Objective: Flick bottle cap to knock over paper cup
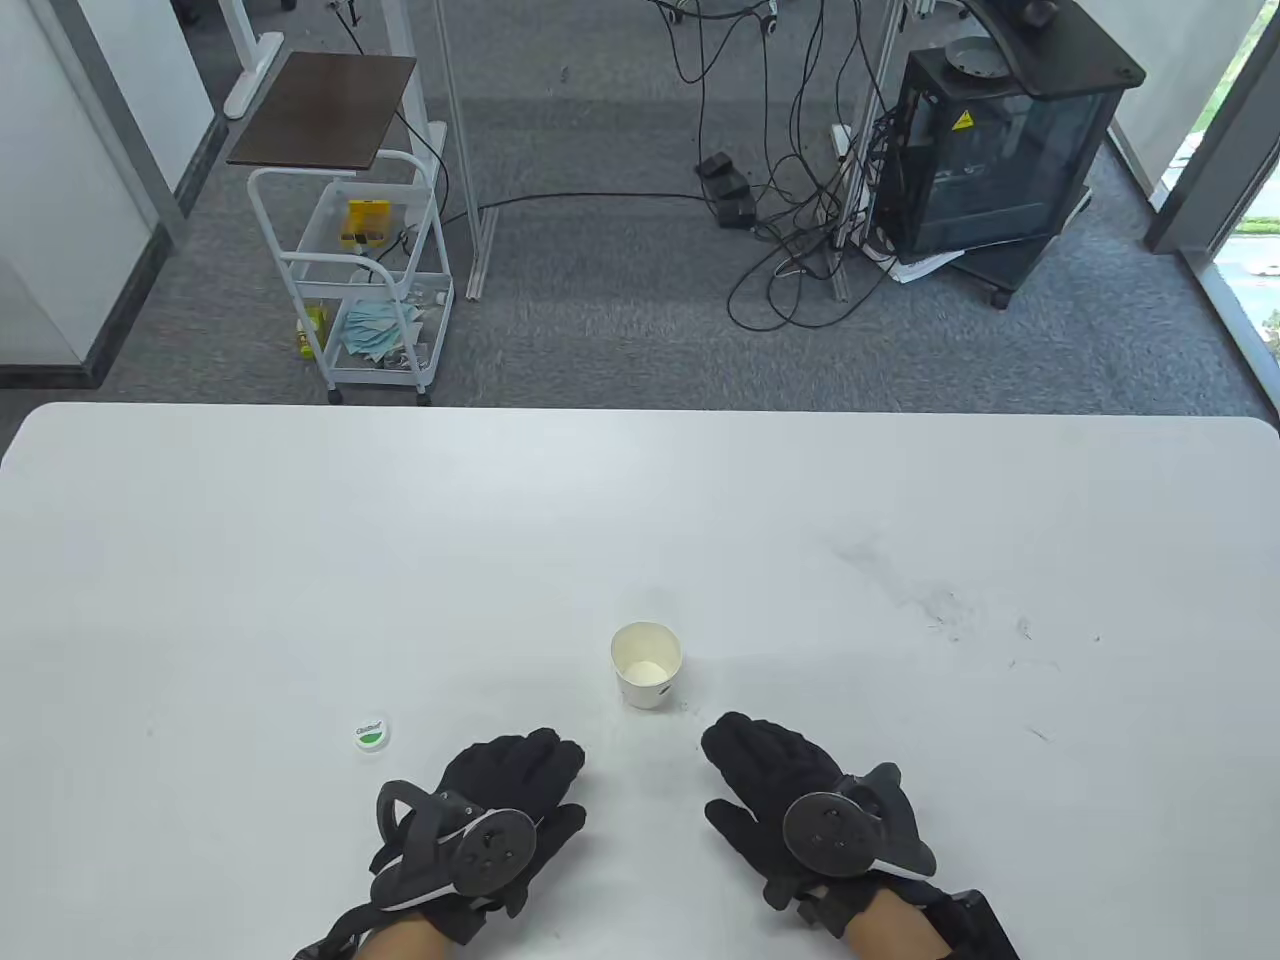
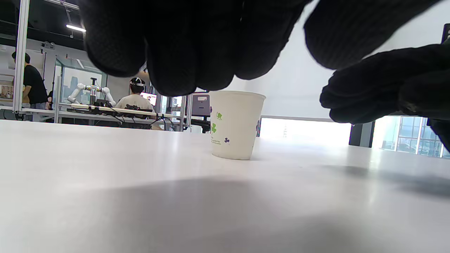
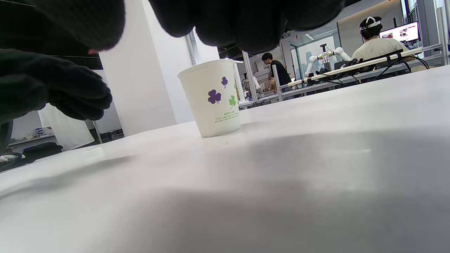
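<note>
I see the paper cup (image 1: 646,664) upright on the worktop (image 1: 900,520), the bottle cap (image 1: 372,735) well left. My left hand (image 1: 500,800) and right hand (image 1: 790,800) rest apart, fingers loosely spread, holding nothing.

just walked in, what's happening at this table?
A person in sensor gloves is set to flick a bottle cap at a paper cup. Nothing has started: the cup stands upright near the table's front edge, the cap lies apart to its left, untouched. The left hand and right hand rest palms down just short of the cup, holding nothing.
</note>
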Demonstrator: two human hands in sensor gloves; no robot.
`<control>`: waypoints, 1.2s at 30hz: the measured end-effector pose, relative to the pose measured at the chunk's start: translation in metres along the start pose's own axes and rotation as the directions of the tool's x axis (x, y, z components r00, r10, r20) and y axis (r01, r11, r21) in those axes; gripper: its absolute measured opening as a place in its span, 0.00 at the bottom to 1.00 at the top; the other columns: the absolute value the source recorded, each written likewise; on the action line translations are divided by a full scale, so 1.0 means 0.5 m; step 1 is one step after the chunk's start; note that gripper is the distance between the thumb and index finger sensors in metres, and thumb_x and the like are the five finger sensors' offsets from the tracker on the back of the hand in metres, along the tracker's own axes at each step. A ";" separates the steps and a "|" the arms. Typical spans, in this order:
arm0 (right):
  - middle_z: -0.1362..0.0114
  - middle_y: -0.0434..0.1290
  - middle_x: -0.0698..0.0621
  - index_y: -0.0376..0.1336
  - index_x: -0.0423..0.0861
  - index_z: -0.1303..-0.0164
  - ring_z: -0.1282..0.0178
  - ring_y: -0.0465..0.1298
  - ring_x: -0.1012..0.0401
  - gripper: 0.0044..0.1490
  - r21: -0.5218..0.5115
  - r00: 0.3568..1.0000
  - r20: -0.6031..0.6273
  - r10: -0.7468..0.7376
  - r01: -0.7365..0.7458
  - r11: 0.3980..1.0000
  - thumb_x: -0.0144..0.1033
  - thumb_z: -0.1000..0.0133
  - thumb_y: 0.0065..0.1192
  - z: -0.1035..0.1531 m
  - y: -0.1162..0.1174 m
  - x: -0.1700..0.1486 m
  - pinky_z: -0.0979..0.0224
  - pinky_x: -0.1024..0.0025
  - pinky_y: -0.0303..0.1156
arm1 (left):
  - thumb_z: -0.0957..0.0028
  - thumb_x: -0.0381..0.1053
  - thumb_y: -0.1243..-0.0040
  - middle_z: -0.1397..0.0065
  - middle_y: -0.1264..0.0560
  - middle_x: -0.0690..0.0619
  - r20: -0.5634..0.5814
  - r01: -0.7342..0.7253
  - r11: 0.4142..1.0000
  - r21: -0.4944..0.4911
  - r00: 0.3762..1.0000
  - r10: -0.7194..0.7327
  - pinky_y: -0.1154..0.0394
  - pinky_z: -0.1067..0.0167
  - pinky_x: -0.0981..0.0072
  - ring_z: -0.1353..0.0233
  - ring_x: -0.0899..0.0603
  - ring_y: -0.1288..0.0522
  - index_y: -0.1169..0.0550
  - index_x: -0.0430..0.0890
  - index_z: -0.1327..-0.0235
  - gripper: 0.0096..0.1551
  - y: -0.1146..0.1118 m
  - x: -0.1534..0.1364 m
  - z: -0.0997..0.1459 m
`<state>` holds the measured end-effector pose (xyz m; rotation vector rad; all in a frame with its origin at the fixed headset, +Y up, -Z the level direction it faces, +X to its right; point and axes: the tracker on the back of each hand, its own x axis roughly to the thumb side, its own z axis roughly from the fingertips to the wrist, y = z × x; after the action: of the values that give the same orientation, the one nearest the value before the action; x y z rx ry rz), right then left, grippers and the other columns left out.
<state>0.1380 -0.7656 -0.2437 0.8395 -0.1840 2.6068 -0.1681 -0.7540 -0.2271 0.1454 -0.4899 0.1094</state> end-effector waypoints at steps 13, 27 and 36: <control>0.19 0.62 0.41 0.56 0.47 0.21 0.23 0.67 0.42 0.43 0.003 0.999 -0.035 -0.019 0.020 1.000 0.53 0.43 0.64 0.001 -0.004 -0.016 0.25 0.42 0.62 | 0.50 0.71 0.43 0.22 0.28 0.51 -0.053 0.016 0.999 -0.047 0.998 -0.019 0.25 0.33 0.46 0.28 0.41 0.22 0.29 0.58 0.27 0.37 -0.009 -0.016 -0.010; 0.19 0.62 0.41 0.56 0.47 0.21 0.24 0.67 0.42 0.42 0.005 0.996 -0.046 -0.081 0.081 0.997 0.53 0.43 0.64 -0.005 -0.007 -0.028 0.26 0.42 0.63 | 0.53 0.69 0.35 0.15 0.40 0.46 -0.355 0.086 0.993 -0.086 0.928 -0.112 0.29 0.30 0.43 0.22 0.37 0.31 0.39 0.56 0.21 0.48 0.032 -0.136 -0.004; 0.19 0.63 0.41 0.56 0.47 0.21 0.24 0.67 0.42 0.42 0.026 0.995 -0.046 -0.083 0.084 0.996 0.53 0.42 0.64 -0.013 -0.002 -0.037 0.26 0.42 0.63 | 0.56 0.63 0.28 0.15 0.41 0.46 -0.485 0.149 0.932 -0.329 0.821 -0.302 0.28 0.31 0.44 0.23 0.39 0.30 0.40 0.56 0.21 0.51 0.011 -0.247 -0.008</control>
<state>0.1488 -0.7694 -0.2599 0.7809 -0.0976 2.5525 -0.2756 -0.7566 -0.2887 -0.1061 0.0756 -0.1574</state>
